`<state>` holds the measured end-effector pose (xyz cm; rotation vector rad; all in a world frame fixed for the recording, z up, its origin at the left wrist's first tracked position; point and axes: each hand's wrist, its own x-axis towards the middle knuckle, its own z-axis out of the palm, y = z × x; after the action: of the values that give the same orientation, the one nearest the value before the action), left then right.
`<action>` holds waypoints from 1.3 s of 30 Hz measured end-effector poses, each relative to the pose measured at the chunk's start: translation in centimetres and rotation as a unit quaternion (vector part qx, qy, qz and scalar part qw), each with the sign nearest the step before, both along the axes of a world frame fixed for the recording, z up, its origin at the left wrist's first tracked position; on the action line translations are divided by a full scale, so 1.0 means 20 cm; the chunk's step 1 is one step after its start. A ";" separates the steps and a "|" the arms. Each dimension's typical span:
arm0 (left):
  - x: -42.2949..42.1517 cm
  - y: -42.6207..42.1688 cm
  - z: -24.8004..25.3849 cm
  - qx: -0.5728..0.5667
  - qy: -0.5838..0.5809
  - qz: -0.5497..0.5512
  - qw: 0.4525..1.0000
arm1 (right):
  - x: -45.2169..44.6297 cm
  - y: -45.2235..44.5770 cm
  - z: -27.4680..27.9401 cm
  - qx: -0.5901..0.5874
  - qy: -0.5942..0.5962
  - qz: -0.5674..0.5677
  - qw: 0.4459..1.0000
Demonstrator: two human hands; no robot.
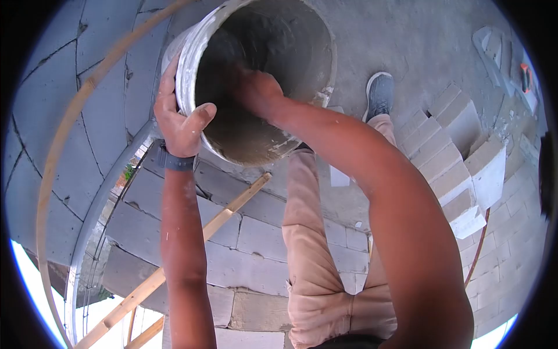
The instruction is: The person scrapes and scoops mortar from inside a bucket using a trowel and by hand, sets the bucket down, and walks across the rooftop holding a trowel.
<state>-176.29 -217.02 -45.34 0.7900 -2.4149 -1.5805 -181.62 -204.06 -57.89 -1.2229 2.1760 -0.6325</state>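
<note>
A large bucket [189,72], its rim smeared with pale residue, is tilted with its opening towards me. My left hand [181,125] grips the rim at the left, thumb on the inner side and fingers round the outside; a dark watch is on that wrist. Deep inside the bucket is my right hand [256,90], blurred, its fingers lost in shadow. Whether it holds anything cannot be made out. The bucket's bottom is dark.
Pale blocks [444,154] are stacked at the right, near my shoe [379,96]. Beyond them lies an orange-handled tool [526,78]. A wooden strip [224,215] slants across the lower left, before a block wall [261,238]. A curved strip [70,119] runs down the left.
</note>
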 end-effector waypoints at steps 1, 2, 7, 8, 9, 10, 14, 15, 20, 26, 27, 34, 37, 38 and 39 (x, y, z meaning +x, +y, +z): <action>0.01 0.00 0.00 -0.001 0.001 -0.001 1.000 | -0.02 0.02 -0.02 -0.001 0.001 -0.001 1.000; 0.01 0.00 0.00 0.015 0.002 0.005 1.000 | -0.04 0.04 -0.04 0.081 -0.068 0.007 0.994; 0.01 0.04 0.00 -0.002 -0.001 -0.030 1.000 | -0.25 -0.02 0.06 0.138 -0.009 0.014 0.990; -0.02 0.07 0.01 0.023 -0.007 -0.032 0.999 | -0.32 -0.09 0.12 0.159 -0.066 -0.023 0.985; -0.02 0.08 0.01 0.027 -0.011 -0.035 0.999 | -0.34 -0.13 0.14 0.177 -0.123 -0.059 0.975; -0.02 0.08 0.01 0.009 -0.009 -0.041 0.999 | -0.30 -0.12 0.08 0.177 -0.125 -0.060 0.974; -0.02 0.04 0.01 0.044 0.002 0.060 0.997 | -0.13 0.10 -0.09 0.127 -0.060 0.046 0.989; -0.01 0.01 0.01 0.036 0.001 0.049 0.998 | -0.12 0.12 -0.06 0.092 -0.043 0.083 0.991; 0.03 0.02 0.00 0.045 -0.001 0.051 0.998 | -0.19 -0.02 -0.01 0.149 -0.022 0.004 0.989; -0.03 0.07 0.02 0.009 0.009 0.006 1.000 | -0.18 -0.05 0.04 0.178 -0.102 -0.028 0.978; -0.04 0.08 0.03 0.020 0.001 0.006 1.000 | -0.20 -0.02 0.06 0.209 -0.124 0.023 0.970; -0.08 0.26 -0.06 -0.034 0.022 -0.025 0.999 | -0.37 -0.03 -0.06 0.173 -0.015 -0.009 0.985; -0.11 0.32 -0.05 -0.053 0.015 -0.032 0.998 | -0.31 0.07 -0.19 0.191 -0.062 0.026 0.979; -0.11 0.32 -0.05 -0.061 0.013 -0.034 0.997 | -0.24 0.10 -0.26 0.198 -0.072 -0.009 0.978; -0.12 0.32 -0.06 -0.071 0.013 -0.040 0.997 | -0.22 0.11 -0.27 0.203 -0.082 -0.047 0.975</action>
<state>-178.65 -210.59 -46.45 0.6531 -2.5353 -1.4165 -186.01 -201.90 -63.32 -0.8285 2.0979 -0.2900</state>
